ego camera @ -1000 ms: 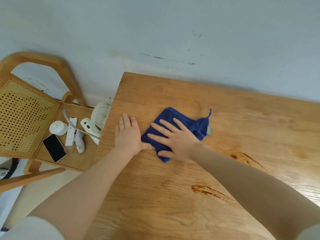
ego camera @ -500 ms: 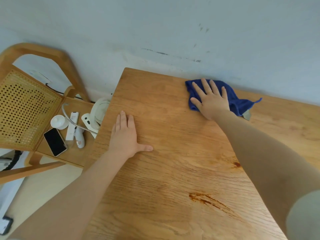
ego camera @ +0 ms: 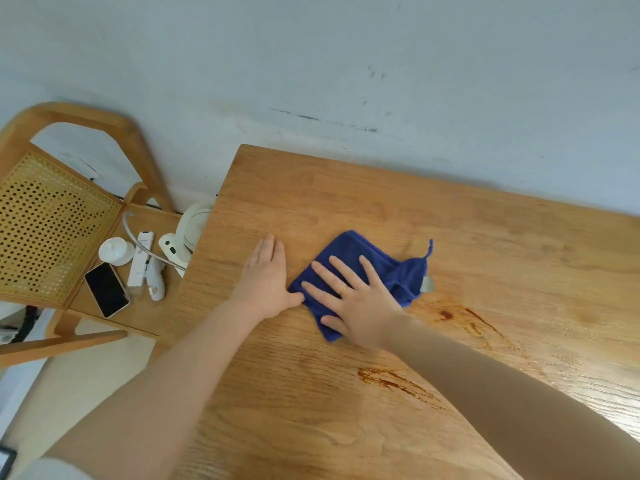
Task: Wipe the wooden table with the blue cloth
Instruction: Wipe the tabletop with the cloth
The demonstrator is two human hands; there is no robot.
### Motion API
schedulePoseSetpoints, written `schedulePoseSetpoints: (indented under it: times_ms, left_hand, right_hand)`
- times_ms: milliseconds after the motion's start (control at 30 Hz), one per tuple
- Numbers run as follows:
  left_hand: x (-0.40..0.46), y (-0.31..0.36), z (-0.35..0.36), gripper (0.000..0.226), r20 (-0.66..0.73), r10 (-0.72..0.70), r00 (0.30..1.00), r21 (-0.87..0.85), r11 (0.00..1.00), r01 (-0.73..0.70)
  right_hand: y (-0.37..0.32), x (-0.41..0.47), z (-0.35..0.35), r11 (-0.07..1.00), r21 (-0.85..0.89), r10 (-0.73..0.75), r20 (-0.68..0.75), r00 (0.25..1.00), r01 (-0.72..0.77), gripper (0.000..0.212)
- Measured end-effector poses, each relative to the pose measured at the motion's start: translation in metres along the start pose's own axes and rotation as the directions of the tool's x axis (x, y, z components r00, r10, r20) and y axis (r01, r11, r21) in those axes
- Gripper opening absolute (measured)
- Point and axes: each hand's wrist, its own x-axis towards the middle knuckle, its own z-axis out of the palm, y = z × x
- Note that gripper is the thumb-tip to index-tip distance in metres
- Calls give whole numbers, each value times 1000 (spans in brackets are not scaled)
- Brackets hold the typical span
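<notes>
Right hand [ego camera: 360, 306] grip flat, fingers spread, pressing crumpled blue cloth [ego camera: 374, 271] on wooden counter [ego camera: 346, 410], left hand [ego camera: 266, 285] flat just beside it, holding nothing

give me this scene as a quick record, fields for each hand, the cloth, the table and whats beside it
right hand: right hand flat, fingers spread, pressing on the blue cloth
left hand: left hand flat on the bare wood, thumb tip meeting the cloth's left edge
cloth: bunched, lying on the table's left part, a small tag at its right side
table: wooden table with dark reddish streaks in the grain, far edge along the wall
beside it: wooden chair on the left, its seat holding a phone and small white items
</notes>
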Motion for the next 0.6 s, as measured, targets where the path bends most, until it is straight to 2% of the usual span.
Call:
schedulePoseSetpoints:
  times_ms: [100,233,400,500,600]
  left_hand:
    - [0,8,2,103,-22,26,999,-25,999,-26]
    - [-3,25,8,120,22,-34,999,-29,999,34]
    - [1,34,15,128,43,-74,996,105,992,69]
    - [1,36,15,128,54,-78,995,107,992,72]
    - [1,37,16,129,52,-90,995,108,991,84]
  right_hand:
    - [15,6,1,1000,23,2,-4,1000,-2,63]
    - [59,19,-8,978,86,196,-48,979,-192,63]
    - [134,13,-9,877,175,458,-18,889,-448,56]
    - [167,6,-6,809,216,560,3,829,-547,55]
    - [173,10,-10,757,250,618,25,786,-604,55]
